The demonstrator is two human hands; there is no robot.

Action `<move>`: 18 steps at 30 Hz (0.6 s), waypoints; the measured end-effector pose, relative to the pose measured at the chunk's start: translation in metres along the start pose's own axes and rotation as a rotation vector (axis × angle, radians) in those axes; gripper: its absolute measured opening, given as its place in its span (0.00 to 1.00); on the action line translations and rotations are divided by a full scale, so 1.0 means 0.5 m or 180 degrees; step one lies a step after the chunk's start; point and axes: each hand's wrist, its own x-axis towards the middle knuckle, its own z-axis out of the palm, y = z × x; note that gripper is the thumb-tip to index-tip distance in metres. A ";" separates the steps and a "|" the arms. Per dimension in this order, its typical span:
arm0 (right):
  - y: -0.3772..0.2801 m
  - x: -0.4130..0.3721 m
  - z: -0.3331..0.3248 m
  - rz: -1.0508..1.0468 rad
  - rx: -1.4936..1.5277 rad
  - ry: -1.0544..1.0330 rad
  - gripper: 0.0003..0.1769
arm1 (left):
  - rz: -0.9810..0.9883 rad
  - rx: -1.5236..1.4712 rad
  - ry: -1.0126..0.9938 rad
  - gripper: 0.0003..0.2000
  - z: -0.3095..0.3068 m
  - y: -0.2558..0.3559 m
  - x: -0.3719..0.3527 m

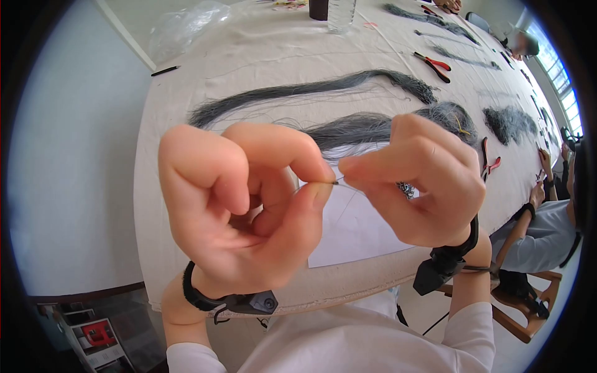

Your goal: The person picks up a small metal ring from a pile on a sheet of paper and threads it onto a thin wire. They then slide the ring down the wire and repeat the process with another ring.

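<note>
My left hand (214,186) is raised over the table with thumb and forefinger pinched on a tiny dark piece (336,183), too small to name. Facing it, my right hand (429,180) pinches a fine thread-like strand (341,179) that runs to this dark piece. The other fingers of both hands are curled in. Below the hands lies a white sheet of paper (354,239). A pile of small metallic bits (407,189) shows partly behind my right hand. Just beyond lies a thick bundle of grey strands (354,128), partly covered by my fingers.
Another long grey bundle (280,93) stretches across the cloth-covered table (186,81). Red-handled pliers (433,66) lie farther back, and a second pair (489,163) is at the right. A black pen (165,71) rests near the left edge. Another person (541,230) sits at the right.
</note>
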 end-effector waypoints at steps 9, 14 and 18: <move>-0.031 -0.016 0.019 -0.0499 -0.0713 0.0073 0.20 | 0.0483 0.0332 -0.0163 0.22 -0.007 -0.003 -0.008; -0.048 -0.012 0.014 -0.0457 -0.0847 -0.0012 0.22 | 0.0529 0.0360 -0.0185 0.23 -0.014 -0.003 -0.007; -0.058 -0.014 0.009 -0.0390 -0.1088 -0.0065 0.24 | 0.0567 0.0382 -0.0221 0.23 -0.016 -0.001 -0.013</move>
